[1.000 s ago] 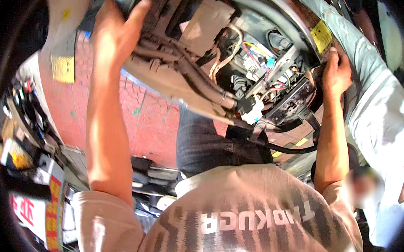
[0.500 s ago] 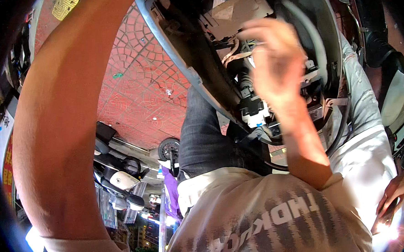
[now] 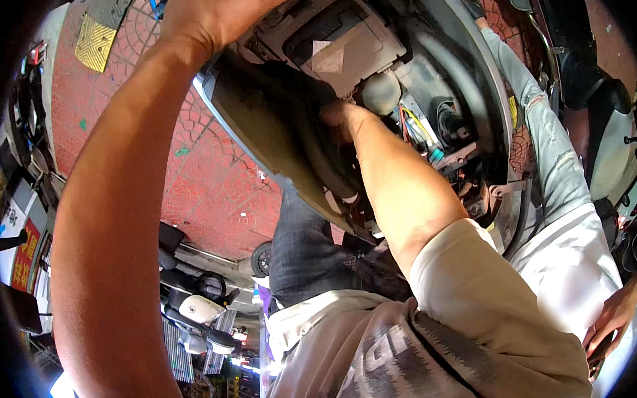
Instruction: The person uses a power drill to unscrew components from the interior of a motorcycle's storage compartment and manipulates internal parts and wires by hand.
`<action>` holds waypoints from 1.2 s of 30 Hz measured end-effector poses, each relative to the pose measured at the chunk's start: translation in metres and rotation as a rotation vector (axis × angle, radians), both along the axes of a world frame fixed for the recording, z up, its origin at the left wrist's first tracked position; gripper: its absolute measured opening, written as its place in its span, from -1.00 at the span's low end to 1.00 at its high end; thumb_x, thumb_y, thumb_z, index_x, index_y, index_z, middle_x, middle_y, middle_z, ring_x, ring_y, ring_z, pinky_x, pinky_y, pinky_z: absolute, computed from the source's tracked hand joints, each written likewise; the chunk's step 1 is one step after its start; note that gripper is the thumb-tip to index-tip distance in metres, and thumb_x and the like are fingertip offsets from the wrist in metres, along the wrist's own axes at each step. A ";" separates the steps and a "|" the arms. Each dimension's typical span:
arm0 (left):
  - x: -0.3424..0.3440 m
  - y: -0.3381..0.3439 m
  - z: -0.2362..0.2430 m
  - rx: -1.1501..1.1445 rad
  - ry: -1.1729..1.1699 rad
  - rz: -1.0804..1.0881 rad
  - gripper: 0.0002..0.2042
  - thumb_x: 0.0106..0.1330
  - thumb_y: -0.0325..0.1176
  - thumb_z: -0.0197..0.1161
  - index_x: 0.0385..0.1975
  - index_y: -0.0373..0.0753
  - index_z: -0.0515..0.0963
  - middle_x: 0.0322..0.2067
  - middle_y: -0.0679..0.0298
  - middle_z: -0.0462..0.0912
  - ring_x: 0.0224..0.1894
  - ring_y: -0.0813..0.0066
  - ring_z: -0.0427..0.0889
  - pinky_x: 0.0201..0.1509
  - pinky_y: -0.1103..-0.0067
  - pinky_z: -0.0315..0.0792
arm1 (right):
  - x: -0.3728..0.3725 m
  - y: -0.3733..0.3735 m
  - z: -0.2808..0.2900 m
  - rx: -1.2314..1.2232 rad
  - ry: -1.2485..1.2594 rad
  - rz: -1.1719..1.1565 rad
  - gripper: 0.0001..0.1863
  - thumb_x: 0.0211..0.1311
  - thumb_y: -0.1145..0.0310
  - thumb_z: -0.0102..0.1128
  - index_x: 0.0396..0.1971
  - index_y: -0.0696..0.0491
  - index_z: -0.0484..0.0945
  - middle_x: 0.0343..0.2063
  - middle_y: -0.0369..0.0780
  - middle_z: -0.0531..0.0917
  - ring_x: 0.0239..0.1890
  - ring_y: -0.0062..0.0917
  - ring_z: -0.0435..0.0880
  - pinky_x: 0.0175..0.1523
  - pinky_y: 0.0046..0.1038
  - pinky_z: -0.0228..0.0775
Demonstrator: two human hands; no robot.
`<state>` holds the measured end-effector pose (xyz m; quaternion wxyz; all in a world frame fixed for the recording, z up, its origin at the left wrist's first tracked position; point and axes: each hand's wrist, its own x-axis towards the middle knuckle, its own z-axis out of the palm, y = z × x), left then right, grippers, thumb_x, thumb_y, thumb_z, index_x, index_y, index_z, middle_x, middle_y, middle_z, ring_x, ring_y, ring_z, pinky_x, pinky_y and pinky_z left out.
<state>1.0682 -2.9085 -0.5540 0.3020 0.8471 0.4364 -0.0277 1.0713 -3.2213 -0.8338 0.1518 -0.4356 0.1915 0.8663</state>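
Observation:
My right hand [image 3: 340, 118] reaches down into the open body [image 3: 471, 83] of a scooter, beside its dark inner wall. Its fingers are hidden in the shadow there. My left hand [image 3: 212, 18] is at the top, by the rim of the grey shell; the upper edge of the picture cuts off most of its fingers. A flat grey panel [image 3: 376, 52] with a pale paper piece [image 3: 328, 56] on it lies beyond my right hand. Just right of that hand are a round pale part [image 3: 381, 93] and thin coloured wires [image 3: 417, 125].
Another person in torn light jeans [image 3: 557, 150] is at the right, with one hand [image 3: 616, 320] low down. Red paving [image 3: 209, 176] spreads to the left. Parked scooters [image 3: 198, 306] stand at the lower left; another [image 3: 621, 140] is at the far right.
My right hand has moved from above the wiring, where it was blurred, to deeper by the inner left wall. My left hand has come into view at the top.

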 end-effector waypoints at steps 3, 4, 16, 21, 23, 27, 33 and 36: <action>0.014 0.000 -0.001 -0.116 -0.061 0.002 -0.29 0.04 0.00 0.47 0.11 -0.42 0.53 -0.02 -0.21 0.70 0.09 -0.09 0.69 0.17 0.26 0.55 | -0.015 -0.029 -0.033 -0.037 -0.005 0.051 -0.69 0.39 0.31 0.14 0.02 0.15 0.62 -0.15 -0.08 0.78 -0.20 -0.23 0.79 -0.07 -0.04 0.66; 0.013 0.003 -0.001 -0.133 -0.052 0.044 -0.29 0.02 0.01 0.47 0.09 -0.42 0.54 -0.03 -0.22 0.70 0.08 -0.10 0.70 0.17 0.26 0.55 | -0.013 -0.024 -0.026 -0.039 0.022 0.041 -0.68 0.41 0.27 0.15 0.01 0.15 0.63 -0.15 -0.08 0.78 -0.21 -0.23 0.79 -0.06 -0.04 0.65; 0.007 -0.008 -0.005 -0.078 0.009 0.033 -0.30 0.02 0.02 0.47 0.06 -0.42 0.55 -0.07 -0.20 0.72 0.04 -0.08 0.71 0.15 0.27 0.55 | 0.037 -0.014 0.026 -0.043 0.236 -0.099 -0.78 0.37 0.21 0.20 -0.23 0.02 0.70 -0.31 -0.19 0.78 -0.34 -0.32 0.76 -0.25 -0.19 0.63; 0.003 -0.011 0.000 -0.010 0.103 0.036 -0.28 0.02 0.01 0.48 0.09 -0.42 0.56 -0.05 -0.19 0.72 0.06 -0.07 0.70 0.17 0.27 0.54 | 0.057 0.010 0.079 0.086 -0.012 0.223 -0.78 0.40 0.23 0.19 -0.16 0.04 0.69 -0.27 -0.19 0.76 -0.34 -0.35 0.73 -0.19 -0.27 0.65; 0.014 -0.019 0.009 0.013 0.124 -0.014 -0.29 0.02 0.00 0.48 0.10 -0.42 0.55 -0.04 -0.19 0.72 0.07 -0.07 0.70 0.18 0.27 0.54 | 0.068 0.005 0.088 0.102 -0.067 0.221 -0.76 0.39 0.25 0.18 -0.12 0.06 0.67 -0.25 -0.17 0.75 -0.35 -0.33 0.72 -0.18 -0.27 0.66; 0.010 -0.019 0.001 -0.011 0.060 0.043 -0.30 0.03 -0.01 0.48 0.11 -0.40 0.56 -0.03 -0.18 0.72 0.06 -0.06 0.70 0.18 0.27 0.53 | 0.080 0.004 0.103 0.007 -0.113 0.199 -0.77 0.33 0.35 0.09 -0.16 0.15 0.62 -0.29 -0.10 0.71 -0.35 -0.32 0.72 -0.18 -0.24 0.65; 0.006 -0.017 0.001 -0.066 0.050 0.075 -0.31 0.03 -0.01 0.47 0.11 -0.37 0.57 -0.03 -0.16 0.72 0.06 -0.07 0.70 0.17 0.28 0.53 | 0.104 -0.001 0.149 -0.006 -0.076 0.058 -0.80 0.16 0.47 0.16 -0.21 0.14 0.63 -0.48 -0.18 0.68 -0.34 -0.43 0.73 -0.13 -0.30 0.60; 0.009 -0.020 0.004 -0.037 0.068 0.062 -0.34 0.04 -0.03 0.46 0.11 -0.33 0.57 -0.03 -0.15 0.72 0.07 -0.09 0.69 0.18 0.27 0.52 | 0.109 -0.002 0.162 0.095 -0.097 0.046 -0.74 0.22 0.48 0.18 -0.09 0.12 0.64 -0.33 -0.22 0.72 -0.25 -0.45 0.74 -0.06 -0.32 0.59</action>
